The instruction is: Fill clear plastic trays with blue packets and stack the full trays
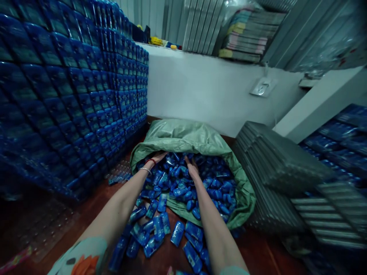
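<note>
A large green woven sack (183, 131) lies on its side with its mouth toward me, full of small glossy blue packs (180, 191). Both my arms reach into the opening. My left hand (157, 157), with a red and a pale bracelet at the wrist, is at the left of the pile, fingers stretched out under the sack's upper edge and their tips partly hidden. Among the packs near the middle is my right hand (191, 166), its fingers apart and partly sunk in the pile. Several loose blue packs (177, 233) lie on the floor before the sack.
A tall stack of blue packs (86, 80) rises at the left. Grey ridged sheets or trays (275, 160) are piled close to the sack's right side. Behind stands a white low wall (197, 84) with bundled stacks (249, 34) on top. The floor (160, 263) is reddish brown.
</note>
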{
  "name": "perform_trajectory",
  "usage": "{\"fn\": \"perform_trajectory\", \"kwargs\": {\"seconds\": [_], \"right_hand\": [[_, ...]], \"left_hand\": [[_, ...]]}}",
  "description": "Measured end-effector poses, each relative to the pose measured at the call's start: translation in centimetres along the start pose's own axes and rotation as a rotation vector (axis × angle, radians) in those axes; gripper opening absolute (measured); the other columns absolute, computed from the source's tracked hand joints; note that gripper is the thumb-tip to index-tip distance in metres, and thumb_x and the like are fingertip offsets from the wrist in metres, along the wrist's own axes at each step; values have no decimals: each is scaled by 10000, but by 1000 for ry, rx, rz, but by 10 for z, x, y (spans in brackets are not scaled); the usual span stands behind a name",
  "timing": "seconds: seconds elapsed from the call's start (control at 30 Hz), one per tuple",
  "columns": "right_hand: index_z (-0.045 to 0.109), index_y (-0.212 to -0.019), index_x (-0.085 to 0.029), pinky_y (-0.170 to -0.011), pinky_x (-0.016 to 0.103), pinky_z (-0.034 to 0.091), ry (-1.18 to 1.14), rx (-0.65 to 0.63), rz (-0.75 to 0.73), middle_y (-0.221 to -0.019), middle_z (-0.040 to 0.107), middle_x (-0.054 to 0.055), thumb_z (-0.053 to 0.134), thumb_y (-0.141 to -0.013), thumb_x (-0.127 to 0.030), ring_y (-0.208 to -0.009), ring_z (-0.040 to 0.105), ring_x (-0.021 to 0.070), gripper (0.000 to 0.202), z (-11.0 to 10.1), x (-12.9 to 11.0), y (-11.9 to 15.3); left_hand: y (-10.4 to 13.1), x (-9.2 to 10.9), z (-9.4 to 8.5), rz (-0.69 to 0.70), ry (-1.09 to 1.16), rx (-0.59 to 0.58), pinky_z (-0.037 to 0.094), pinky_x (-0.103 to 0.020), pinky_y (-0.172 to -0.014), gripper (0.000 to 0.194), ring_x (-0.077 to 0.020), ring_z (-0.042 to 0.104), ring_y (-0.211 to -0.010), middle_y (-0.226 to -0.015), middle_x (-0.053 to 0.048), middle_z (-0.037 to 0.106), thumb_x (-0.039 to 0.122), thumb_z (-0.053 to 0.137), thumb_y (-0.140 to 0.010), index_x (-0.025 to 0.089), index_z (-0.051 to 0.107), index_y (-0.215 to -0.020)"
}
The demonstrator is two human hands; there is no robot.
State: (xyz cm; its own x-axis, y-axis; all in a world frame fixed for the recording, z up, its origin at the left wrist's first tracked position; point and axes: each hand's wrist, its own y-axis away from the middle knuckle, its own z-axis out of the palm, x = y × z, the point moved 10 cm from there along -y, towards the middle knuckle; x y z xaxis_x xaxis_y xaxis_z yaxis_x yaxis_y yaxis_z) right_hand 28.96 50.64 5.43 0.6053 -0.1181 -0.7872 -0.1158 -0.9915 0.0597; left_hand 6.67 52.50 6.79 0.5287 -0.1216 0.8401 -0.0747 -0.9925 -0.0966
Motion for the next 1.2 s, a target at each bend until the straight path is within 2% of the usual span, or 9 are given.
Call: {"fn": "perform_trajectory", "kwargs": {"seconds": [0.17,0.33,0.5,0.63,0.8,0.9,1.0,1.1,1.2], "right_hand": [[505,-1277,-246,-1008,422,328,113,-46,-71,-1286,535,82,388,-761,-722,-1208,457,293,712,21,-14,43],[503,-1260,-312,-941,418,401,213,-34,-342,-1350,471,20,408,-830,-609,-1170,471,266,532,44,-41,107],[437,-1319,-285,-894,420,443,320,-105,-553,-1317,505,47,479,-844,-459,-1193,445,277,508,83,-57,168],[428,-1329,-249,-1006,545,301,365,-224,-612,-1269,549,81,536,-815,-375,-1196,448,304,540,111,-58,203],[402,-1349,-294,-1025,617,218,337,-381,-612,-1415,398,43,562,-776,-278,-1324,278,328,595,103,-38,231],[424,-1341,-259,-1045,594,212,312,-275,-581,-1424,378,68,495,-825,-264,-1329,277,310,521,73,-22,250],[384,-1366,-258,-1046,550,257,292,-138,-576,-1448,331,87,413,-890,-357,-1331,280,284,487,54,-10,286],[300,-1399,-326,-1040,624,182,405,-198,-654,-1480,270,50,390,-902,-435,-1366,188,298,517,72,-2,325],[277,-1408,-323,-1024,676,80,542,-234,-721,-1478,277,56,401,-902,-441,-1378,131,310,534,90,9,334]], "left_hand": [[33,-6,10,-2,4,-90,466,-319,-882,543,-237,604,-1004,-1083,-84,664,574,442,-772,154,632,-1058],[90,-6,13,95,-44,-104,460,-340,-900,424,-242,590,-998,-1065,-78,647,501,464,-784,143,677,-860],[155,-4,-3,192,-114,-107,347,-375,-1040,384,-243,481,-1194,-1294,-88,527,405,490,-792,178,646,-1059],[199,-6,-17,264,-297,-117,286,-443,-1075,439,-260,429,-1252,-1360,-98,465,400,497,-806,191,584,-1182],[254,-25,-31,279,-414,-116,313,-420,-1063,417,-252,389,-1284,-1428,-128,362,351,454,-863,181,542,-1234],[289,-39,-43,238,-445,-46,302,-457,-1062,401,-279,330,-1317,-1455,-131,307,372,445,-879,192,548,-1223],[323,-47,-55,147,-469,75,294,-479,-1061,486,-292,281,-1339,-1466,-150,268,390,430,-892,182,424,-1331],[360,-45,-58,72,-459,158,271,-476,-1078,527,-275,246,-1356,-1479,-134,240,404,401,-908,215,312,-1393],[400,-46,-50,-42,-446,209,229,-508,-1091,567,-280,184,-1377,-1504,-120,175,414,399,-908,258,221,-1424]]}}
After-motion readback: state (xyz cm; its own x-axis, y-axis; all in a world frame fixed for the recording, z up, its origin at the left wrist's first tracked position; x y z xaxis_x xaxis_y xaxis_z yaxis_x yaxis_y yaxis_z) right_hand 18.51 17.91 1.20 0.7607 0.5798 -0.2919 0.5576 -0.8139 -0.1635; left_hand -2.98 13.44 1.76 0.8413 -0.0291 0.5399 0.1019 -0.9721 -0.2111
